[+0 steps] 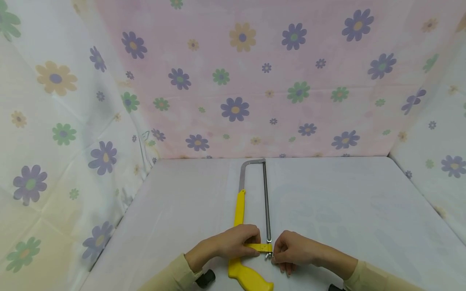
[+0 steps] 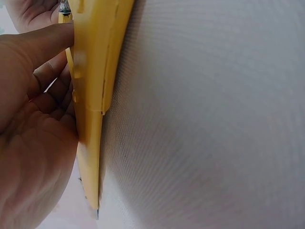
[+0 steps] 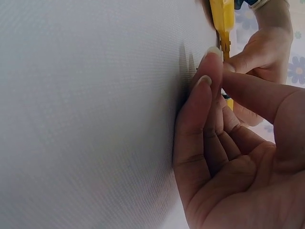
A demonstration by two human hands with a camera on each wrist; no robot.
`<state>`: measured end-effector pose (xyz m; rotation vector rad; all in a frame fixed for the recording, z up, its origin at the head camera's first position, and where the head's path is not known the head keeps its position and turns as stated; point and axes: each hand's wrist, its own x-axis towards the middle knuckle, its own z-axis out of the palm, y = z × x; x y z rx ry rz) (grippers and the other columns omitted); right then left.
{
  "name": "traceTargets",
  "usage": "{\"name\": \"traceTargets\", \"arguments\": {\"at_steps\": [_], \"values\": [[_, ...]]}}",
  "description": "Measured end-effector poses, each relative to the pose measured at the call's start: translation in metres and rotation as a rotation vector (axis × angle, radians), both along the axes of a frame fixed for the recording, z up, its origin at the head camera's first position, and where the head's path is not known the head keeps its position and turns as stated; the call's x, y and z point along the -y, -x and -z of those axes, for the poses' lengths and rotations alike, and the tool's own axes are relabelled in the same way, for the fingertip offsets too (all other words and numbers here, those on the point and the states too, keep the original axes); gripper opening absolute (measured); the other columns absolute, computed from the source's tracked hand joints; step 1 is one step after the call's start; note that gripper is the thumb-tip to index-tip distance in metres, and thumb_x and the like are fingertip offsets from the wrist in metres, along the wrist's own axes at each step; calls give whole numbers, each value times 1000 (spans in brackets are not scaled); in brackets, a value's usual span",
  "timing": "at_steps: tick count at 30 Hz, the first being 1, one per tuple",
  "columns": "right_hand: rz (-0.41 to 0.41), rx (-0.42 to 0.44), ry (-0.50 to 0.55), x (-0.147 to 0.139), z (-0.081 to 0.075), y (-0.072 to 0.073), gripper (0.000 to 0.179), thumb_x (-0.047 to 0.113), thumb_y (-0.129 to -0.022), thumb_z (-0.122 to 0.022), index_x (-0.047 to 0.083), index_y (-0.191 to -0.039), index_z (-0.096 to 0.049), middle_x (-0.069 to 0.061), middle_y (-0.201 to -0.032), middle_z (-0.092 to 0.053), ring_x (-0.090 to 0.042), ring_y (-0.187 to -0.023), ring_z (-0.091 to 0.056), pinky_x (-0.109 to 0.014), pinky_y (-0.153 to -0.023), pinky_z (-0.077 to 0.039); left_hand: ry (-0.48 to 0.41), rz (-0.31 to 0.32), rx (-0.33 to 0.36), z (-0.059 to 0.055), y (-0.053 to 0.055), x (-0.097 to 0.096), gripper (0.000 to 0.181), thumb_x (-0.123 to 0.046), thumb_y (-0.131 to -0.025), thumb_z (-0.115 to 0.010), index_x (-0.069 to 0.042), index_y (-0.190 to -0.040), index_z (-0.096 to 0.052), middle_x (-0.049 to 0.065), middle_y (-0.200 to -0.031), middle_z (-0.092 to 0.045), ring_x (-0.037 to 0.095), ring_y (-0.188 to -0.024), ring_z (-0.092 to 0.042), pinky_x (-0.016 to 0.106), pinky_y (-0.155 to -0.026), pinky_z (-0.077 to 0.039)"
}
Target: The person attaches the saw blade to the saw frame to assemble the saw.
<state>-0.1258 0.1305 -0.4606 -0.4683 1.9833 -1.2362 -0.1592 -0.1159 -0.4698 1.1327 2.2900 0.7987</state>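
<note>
A hacksaw (image 1: pixel 239 208) with a yellow handle and grey steel front frame lies on the white surface, its blade (image 1: pixel 267 202) on the right side. My left hand (image 1: pixel 238 241) grips the yellow crosspiece (image 1: pixel 260 247) near the handle, thumb on the near side and fingers beyond. In the left wrist view the thumb presses against the yellow frame (image 2: pixel 90 90). At the blade's near end sits a small metal wing nut (image 1: pixel 268 255). My right hand (image 1: pixel 296 248) has curled fingers and pinches at the nut's right side; in the right wrist view the fingertips (image 3: pixel 209 64) mostly hide it.
The white tabletop (image 1: pixel 346 202) spreads around the saw. Flower-printed cloth (image 1: pixel 255 81) stands behind it and at both sides. A dark wrist strap part (image 1: pixel 205 279) sits below the left sleeve.
</note>
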Motion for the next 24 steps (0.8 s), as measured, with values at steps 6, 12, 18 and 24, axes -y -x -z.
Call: {"name": "traceTargets", "arguments": {"at_steps": [6,12,18,24], "values": [[3,-10,-13,2,0,0,18,10,-94,-72,2,-78,-70,-3,-60,-62,-10,-46,-55,-18,-45,-42,6,-7,-6,0,1,0,11,-21,-98,-72,-18,-102,-62,-12,-90,-56,0,-79,-49,17,-72,-46],[5,1,4,4,6,0,20,10,-95,-71,1,-77,-71,-3,-60,-64,-9,-44,-56,-18,-43,-42,-38,28,4,23,10,4,13,-28,-98,-71,-22,-103,-61,-13,-92,-57,0,-80,-50,18,-71,-47],[-11,32,46,4,7,0,20,10,-95,-71,0,-78,-73,-3,-61,-65,-8,-44,-57,-18,-42,-42,-56,35,-12,55,23,7,15,-37,-99,-69,-27,-105,-61,-15,-94,-58,-1,-81,-50,17,-70,-46],[-8,48,53,4,4,-1,26,17,-93,-75,-3,-76,-72,-3,-61,-65,-9,-44,-57,-17,-43,-42,-46,31,-23,34,15,5,14,-33,-99,-70,-24,-104,-61,-15,-92,-57,-1,-80,-49,17,-71,-46]]}}
